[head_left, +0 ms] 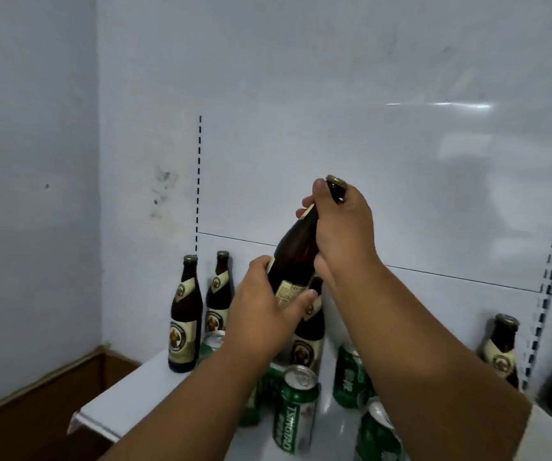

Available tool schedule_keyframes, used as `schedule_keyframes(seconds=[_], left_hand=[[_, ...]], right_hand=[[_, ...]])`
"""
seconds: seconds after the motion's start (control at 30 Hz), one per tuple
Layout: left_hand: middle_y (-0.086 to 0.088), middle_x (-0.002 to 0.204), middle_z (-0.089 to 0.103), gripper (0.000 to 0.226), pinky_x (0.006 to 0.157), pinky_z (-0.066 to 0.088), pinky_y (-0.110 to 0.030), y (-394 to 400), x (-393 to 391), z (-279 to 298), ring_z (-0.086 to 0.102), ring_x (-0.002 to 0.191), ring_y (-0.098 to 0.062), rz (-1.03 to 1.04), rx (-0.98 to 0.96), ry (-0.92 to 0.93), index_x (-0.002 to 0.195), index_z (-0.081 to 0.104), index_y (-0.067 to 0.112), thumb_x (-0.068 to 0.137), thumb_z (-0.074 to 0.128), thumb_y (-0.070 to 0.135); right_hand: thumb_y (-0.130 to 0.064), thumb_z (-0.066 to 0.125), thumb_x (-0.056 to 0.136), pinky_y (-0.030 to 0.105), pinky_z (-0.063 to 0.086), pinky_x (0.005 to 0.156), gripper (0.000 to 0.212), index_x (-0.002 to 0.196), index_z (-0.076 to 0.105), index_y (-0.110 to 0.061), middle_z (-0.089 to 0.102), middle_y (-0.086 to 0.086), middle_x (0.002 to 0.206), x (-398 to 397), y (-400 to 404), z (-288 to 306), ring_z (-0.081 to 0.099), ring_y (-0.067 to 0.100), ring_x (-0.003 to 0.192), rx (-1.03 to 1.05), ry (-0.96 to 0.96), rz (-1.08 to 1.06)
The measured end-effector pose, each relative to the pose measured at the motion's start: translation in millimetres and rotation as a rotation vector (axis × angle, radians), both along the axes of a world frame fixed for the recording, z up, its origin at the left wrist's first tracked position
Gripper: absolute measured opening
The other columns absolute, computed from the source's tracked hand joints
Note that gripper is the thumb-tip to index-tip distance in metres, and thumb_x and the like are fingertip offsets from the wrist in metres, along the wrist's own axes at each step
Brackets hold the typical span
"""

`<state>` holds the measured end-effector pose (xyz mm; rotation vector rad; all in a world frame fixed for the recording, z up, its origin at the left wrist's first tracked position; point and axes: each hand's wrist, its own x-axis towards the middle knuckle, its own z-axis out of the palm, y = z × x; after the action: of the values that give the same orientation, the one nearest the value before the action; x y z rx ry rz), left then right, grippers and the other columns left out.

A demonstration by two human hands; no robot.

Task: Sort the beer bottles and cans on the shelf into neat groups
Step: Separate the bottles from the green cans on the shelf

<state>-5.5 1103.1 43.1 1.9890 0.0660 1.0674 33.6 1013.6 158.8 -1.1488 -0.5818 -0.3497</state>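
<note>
While you look down from the head camera, you have one brown bottle (296, 257) lifted above the shelf (135, 394) and tilted, its cap leaning to the right. It is glass and looks full, so I judge it heavy for its size, stiff, and easy to break if it knocks the others. The smooth glass may slip; the paper label gives better friction. The neck and the lower body are good places to hold it, and you use both.

Your right hand (343, 224) is curled around the neck just under the cap, with the thumb on the left side. Your left hand (261, 314) wraps the lower body, the thumb pressing on the back label. Both hands grip the same bottle, and neither has spare fingers free.

On the shelf at the left, two upright bottles (185, 314) stand near each other against the back wall. Another bottle (309, 341) stands just behind your left hand, partly hidden. Green cans (296, 414) stand mixed in front, some behind your arms, and one can (213, 344) is just beside the left pair. At the far right, more bottles (501, 347) stand apart from the rest.

I judge the sorting is only started, because bottles and cans are mixed in the middle. When you set this bottle down, keep it upright and clear of the cans below.
</note>
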Motion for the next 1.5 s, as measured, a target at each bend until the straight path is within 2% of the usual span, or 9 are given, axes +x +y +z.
schedule_keyframes(seconds=[0.17, 0.3, 0.43, 0.67, 0.83, 0.97, 1.13, 1.3, 1.5], left_hand=[[0.018, 0.097, 0.065, 0.057, 0.071, 0.054, -0.021, 69, -34, -6, 0.064, 0.086, 0.003, 0.121, -0.049, -0.049, 0.113, 0.046, 0.037, 0.070, 0.077, 0.058], [0.015, 0.091, 0.066, 0.033, 0.060, 0.047, -0.010, 131, -53, -25, 0.063, 0.079, 0.007, 0.012, -0.150, -0.019, 0.108, 0.051, 0.035, 0.083, 0.073, 0.038], [0.011, 0.096, 0.068, 0.024, 0.067, 0.053, -0.017, 186, -67, -56, 0.066, 0.085, 0.001, -0.087, -0.182, 0.062, 0.107, 0.051, 0.043, 0.090, 0.067, 0.038], [0.014, 0.105, 0.059, 0.058, 0.070, 0.052, -0.017, 223, -65, -106, 0.061, 0.092, 0.002, -0.108, -0.173, 0.265, 0.115, 0.043, 0.036, 0.073, 0.083, 0.041], [0.013, 0.106, 0.054, 0.051, 0.069, 0.055, -0.016, 233, -49, -123, 0.058, 0.089, 0.002, -0.055, -0.079, 0.254, 0.113, 0.055, 0.039, 0.071, 0.084, 0.043], [0.021, 0.106, 0.058, 0.065, 0.067, 0.050, -0.010, 239, -43, -134, 0.059, 0.093, 0.003, -0.148, -0.206, 0.292, 0.124, 0.044, 0.039, 0.074, 0.085, 0.035], [0.024, 0.113, 0.058, 0.061, 0.078, 0.046, -0.010, 242, -35, -154, 0.058, 0.103, 0.005, -0.141, -0.186, 0.253, 0.129, 0.045, 0.033, 0.079, 0.079, 0.039], [0.013, 0.124, 0.048, 0.064, 0.091, 0.049, -0.025, 238, -28, -163, 0.052, 0.113, -0.007, -0.088, -0.098, 0.205, 0.139, 0.042, 0.030, 0.084, 0.073, 0.040], [0.013, 0.113, 0.049, 0.071, 0.087, 0.056, -0.034, 233, -24, -161, 0.056, 0.106, -0.011, -0.031, -0.013, 0.208, 0.140, 0.042, 0.031, 0.079, 0.076, 0.043]], right_hand=[[-0.035, 0.061, 0.095, 0.050, 0.057, 0.087, 0.014, 0.103, 0.060, -0.024, 0.072, 0.000, 0.085, -33, 71, -9, 0.071, 0.021, 0.086, -0.103, -0.003, 0.133], [-0.032, 0.062, 0.094, 0.046, 0.056, 0.091, 0.011, 0.102, 0.063, -0.025, 0.074, -0.001, 0.089, -43, 125, -15, 0.070, 0.020, 0.094, -0.327, -0.070, 0.248], [-0.033, 0.068, 0.089, 0.040, 0.056, 0.090, 0.016, 0.100, 0.064, -0.022, 0.075, -0.001, 0.091, -41, 172, -40, 0.071, 0.015, 0.091, -0.489, -0.136, 0.164], [-0.042, 0.069, 0.088, 0.017, 0.043, 0.059, 0.025, 0.098, 0.061, -0.020, 0.061, -0.009, 0.077, -38, 213, -92, 0.058, 0.002, 0.068, -0.677, -0.106, -0.125], [-0.044, 0.072, 0.084, 0.023, 0.048, 0.061, 0.031, 0.096, 0.058, -0.019, 0.057, -0.011, 0.080, -32, 223, -110, 0.056, 0.002, 0.071, -0.771, -0.090, -0.262], [-0.046, 0.077, 0.079, 0.018, 0.037, 0.056, 0.038, 0.095, 0.054, -0.020, 0.054, -0.013, 0.079, -21, 223, -118, 0.050, -0.001, 0.068, -0.805, -0.039, -0.318], [-0.048, 0.080, 0.074, 0.035, 0.056, 0.070, 0.041, 0.093, 0.054, -0.022, 0.062, -0.005, 0.087, -9, 224, -120, 0.063, 0.014, 0.077, -0.839, 0.031, -0.280], [-0.039, 0.078, 0.080, 0.036, 0.055, 0.072, 0.033, 0.095, 0.054, -0.021, 0.054, -0.011, 0.075, -3, 214, -121, 0.059, 0.011, 0.070, -0.842, 0.028, -0.200], [-0.030, 0.075, 0.083, 0.039, 0.057, 0.075, 0.021, 0.095, 0.058, -0.027, 0.064, -0.001, 0.087, 2, 200, -129, 0.061, 0.015, 0.075, -0.865, -0.007, -0.176]])
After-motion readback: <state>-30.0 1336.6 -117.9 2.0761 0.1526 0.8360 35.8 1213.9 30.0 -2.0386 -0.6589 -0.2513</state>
